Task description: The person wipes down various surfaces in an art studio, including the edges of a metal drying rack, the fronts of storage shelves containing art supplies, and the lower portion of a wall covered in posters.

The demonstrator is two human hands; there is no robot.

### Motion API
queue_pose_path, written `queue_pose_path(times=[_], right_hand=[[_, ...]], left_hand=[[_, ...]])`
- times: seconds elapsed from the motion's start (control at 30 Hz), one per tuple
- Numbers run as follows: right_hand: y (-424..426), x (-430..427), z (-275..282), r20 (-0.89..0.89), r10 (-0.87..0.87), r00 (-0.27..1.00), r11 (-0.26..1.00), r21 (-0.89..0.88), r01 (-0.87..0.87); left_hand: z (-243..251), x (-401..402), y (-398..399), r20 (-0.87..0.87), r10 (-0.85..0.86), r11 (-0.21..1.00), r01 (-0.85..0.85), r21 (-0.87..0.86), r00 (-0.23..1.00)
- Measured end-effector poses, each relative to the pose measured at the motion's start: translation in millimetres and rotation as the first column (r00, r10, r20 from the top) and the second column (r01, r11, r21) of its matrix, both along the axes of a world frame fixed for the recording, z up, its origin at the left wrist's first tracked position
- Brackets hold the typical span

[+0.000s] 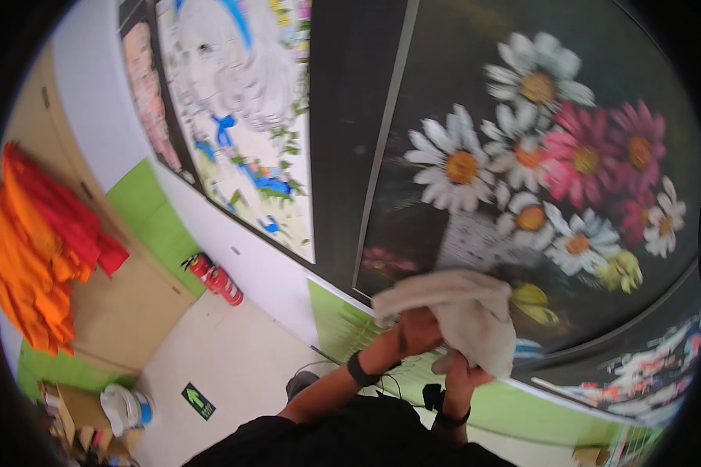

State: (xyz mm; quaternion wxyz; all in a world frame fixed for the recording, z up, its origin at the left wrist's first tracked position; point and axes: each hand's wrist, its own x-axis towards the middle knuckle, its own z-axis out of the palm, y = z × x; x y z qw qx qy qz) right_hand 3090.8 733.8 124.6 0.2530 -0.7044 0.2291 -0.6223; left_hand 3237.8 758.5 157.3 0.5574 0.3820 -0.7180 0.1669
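Observation:
A beige cloth (479, 330) hangs bunched in front of the lower edge of a large flower painting (420, 233). My left hand (417, 334) reaches up into its folds and holds it, the fingers mostly hidden by the fabric. Lower and to the right, my right hand (464, 376) grips the cloth's hanging edge. White daisies and pink blooms in a pale vase fill the painting on a dark ground. The cloth covers part of the vase's base; whether it touches the painted surface I cannot tell.
Left of the flower picture hangs a half-coloured portrait picture (228, 99). Red fire extinguishers (216, 280) stand by the wall. Orange garments (29, 262) hang at a wooden door (122, 309). A white bucket (125, 408) and cardboard boxes (82, 408) sit at lower left.

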Motion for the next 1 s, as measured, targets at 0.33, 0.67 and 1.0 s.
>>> queue_pose_path(times=[0.33, 0.67, 1.0], right_hand=[[24.1, 30.2, -65.1, 0.238, -0.352, 0.905, 0.933, 0.167, 0.319], [88.8, 197.1, -9.9, -0.259, -0.106, 0.960, 0.978, -0.201, 0.054], [119.5, 359.3, 33.8, -0.482, -0.066, 0.874, 0.933, -0.340, -0.117]], left_hand=[[-13.2, 39.4, 51.6, 0.038, -0.148, 0.989, 0.148, 0.000, 0.988], [-40.7, 200.1, 86.5, -0.551, -0.322, 0.827, 0.512, 0.232, 0.770], [-60.8, 333.4, 128.5, -0.327, 0.376, 0.927, -0.352, 0.133, 0.867]])
